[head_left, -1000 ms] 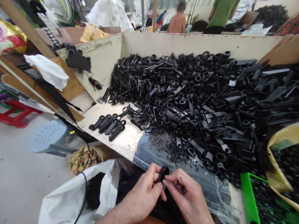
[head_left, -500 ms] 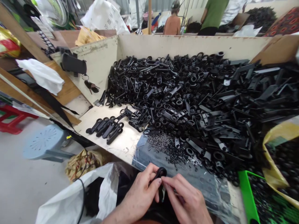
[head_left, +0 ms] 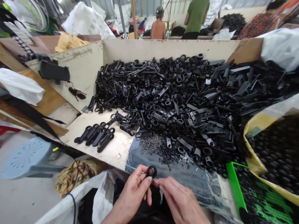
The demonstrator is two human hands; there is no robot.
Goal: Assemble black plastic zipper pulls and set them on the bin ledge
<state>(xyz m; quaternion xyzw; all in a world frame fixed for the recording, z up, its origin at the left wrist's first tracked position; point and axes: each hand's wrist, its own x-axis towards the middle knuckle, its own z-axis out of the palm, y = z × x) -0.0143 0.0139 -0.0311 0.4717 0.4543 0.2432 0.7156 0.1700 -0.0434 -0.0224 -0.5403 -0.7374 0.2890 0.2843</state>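
My left hand (head_left: 134,189) is closed around a black plastic part with a ring-shaped end (head_left: 152,171), which stands up above the thumb. The rest of that part is hidden by my fingers. Just to the right, my right hand (head_left: 178,197) pinches a thin, shiny metal pin (head_left: 156,181), its tip close to the base of the ring. I cannot tell whether the pin is in the part. Both hands are at the table's front edge, over a dark plastic sheet (head_left: 163,165) with small black pieces (head_left: 153,144) and thin silvery pins (head_left: 186,157) behind them.
Several long black parts (head_left: 102,140) lie in a row on the pale board at left. A large heap of black parts (head_left: 149,90) fills the walled table. At right are a green basket (head_left: 235,189) and a yellow-edged bag (head_left: 253,168). A stool (head_left: 25,155) stands left; people work beyond.
The view has turned right, so the table appears further left. The ring end has tilted to face me more openly, and the right fingers have drawn slightly away, showing the pin.
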